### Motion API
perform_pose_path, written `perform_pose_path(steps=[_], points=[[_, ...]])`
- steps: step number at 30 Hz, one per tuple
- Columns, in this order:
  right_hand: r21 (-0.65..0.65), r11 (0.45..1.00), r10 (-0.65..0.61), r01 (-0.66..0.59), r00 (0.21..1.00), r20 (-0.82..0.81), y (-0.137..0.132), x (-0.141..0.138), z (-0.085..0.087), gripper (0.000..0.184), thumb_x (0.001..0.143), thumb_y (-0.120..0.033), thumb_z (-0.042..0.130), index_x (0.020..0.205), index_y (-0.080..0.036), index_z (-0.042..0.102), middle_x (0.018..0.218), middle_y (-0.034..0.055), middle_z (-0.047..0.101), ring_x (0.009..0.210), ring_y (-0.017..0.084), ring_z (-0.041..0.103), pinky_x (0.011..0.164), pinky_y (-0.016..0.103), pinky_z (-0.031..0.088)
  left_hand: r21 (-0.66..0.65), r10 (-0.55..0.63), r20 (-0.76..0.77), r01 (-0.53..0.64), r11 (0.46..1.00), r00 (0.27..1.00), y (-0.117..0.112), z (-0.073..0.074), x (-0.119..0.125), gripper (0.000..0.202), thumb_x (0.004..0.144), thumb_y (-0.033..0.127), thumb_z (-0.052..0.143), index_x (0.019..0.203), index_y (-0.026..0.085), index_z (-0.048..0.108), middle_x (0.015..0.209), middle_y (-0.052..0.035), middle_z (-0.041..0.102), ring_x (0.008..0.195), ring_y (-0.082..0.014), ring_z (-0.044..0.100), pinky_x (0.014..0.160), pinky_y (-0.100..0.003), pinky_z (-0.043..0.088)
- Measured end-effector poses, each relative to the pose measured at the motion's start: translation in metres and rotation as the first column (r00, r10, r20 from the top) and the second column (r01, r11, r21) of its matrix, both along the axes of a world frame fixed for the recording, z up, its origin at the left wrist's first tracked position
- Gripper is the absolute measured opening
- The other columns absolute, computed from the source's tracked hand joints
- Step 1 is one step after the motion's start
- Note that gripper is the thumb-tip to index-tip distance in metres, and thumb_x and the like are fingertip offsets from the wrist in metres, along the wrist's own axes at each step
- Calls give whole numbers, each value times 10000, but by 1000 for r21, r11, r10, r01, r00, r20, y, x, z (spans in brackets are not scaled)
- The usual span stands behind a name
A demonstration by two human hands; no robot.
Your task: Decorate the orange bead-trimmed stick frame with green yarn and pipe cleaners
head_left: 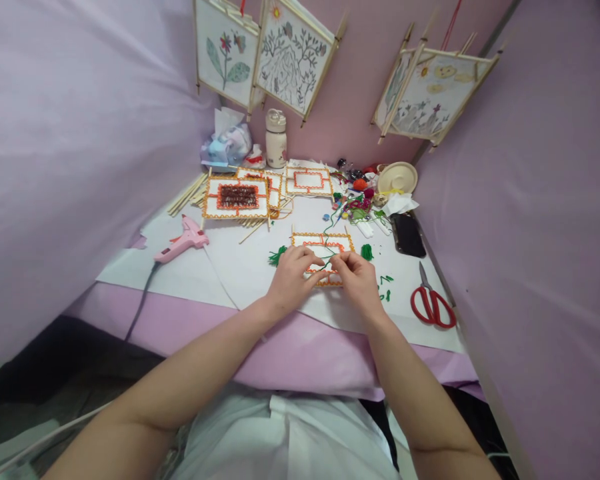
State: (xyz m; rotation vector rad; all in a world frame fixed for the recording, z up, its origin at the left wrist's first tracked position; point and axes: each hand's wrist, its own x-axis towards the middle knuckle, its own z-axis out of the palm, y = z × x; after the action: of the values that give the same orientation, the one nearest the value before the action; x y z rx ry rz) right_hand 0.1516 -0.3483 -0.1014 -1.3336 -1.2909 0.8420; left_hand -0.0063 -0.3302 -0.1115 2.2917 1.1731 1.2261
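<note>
Near the front edge of the surface (pixel 260 243), an orange-trimmed frame (pixel 312 235) lies beneath the right hand (pixel 357 277), which pinches green yarn (pixel 326 240), and the left hand (pixel 296 270), whose grip I cannot tell. The yarn trails toward craft clutter (pixel 361 201) near the back right corner; a snag there could jerk it loose.

Thin green yarn (pixel 325 233) trails over an orange-edged white panel (pixel 320 252), apparently lying flat.

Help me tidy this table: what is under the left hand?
Under the left hand is a panel edged in orange and yellow. The hand covers its near left corner, so anything there cannot be seen.
</note>
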Motion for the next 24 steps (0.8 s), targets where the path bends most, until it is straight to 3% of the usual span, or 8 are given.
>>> perform_pose_path(steps=[6,11,15,19,21,24], points=[[-24,999,42,-42,999,-16,0,1,-1,242,797,-403,618,719,-174,627,616,-20,542,587,121,457,571,254,358,-176,-17,318,76,981,948,2,1,0,63,813,227,669,780,190,708,810,-32,629,838,-166,576,792,-311,444],[-101,981,154,-163,983,-95,0,-3,-3,270,793,-436,617,736,-173,629,628,-17,574,549,111,444,538,250,342,-393,74,560,186,900,825,5,0,2,92,756,258,699,721,174,709,773,-20,639,785,-146,574,746,-286,443],[-118,965,219,-234,967,-128,0,-6,-6,290,791,-469,618,732,-186,632,632,-21,576,548,110,443,531,249,336,-526,166,696,338,781,699,4,1,8,144,704,305,721,735,165,709,770,-12,643,750,-133,567,713,-275,446],[-118,961,238,-250,966,-105,-1,-5,-5,292,791,-466,626,706,-186,616,621,-26,566,550,105,442,534,246,342,-586,234,783,559,586,576,1,8,10,240,635,343,783,710,149,663,708,4,591,672,-93,516,616,-225,406],[-111,965,232,-236,971,-53,-1,-2,-3,274,779,-449,644,716,-183,626,628,-24,570,564,108,453,551,249,358,-585,236,800,628,513,552,0,11,9,278,621,353,805,702,144,640,693,12,559,631,-72,479,574,-206,375],[-43,987,155,-156,988,-23,-1,4,1,247,787,-431,640,812,-187,663,698,-4,608,625,127,507,589,259,397,-605,199,785,654,454,587,1,12,6,309,635,381,809,711,144,625,653,28,506,558,-55,411,529,-207,337]])
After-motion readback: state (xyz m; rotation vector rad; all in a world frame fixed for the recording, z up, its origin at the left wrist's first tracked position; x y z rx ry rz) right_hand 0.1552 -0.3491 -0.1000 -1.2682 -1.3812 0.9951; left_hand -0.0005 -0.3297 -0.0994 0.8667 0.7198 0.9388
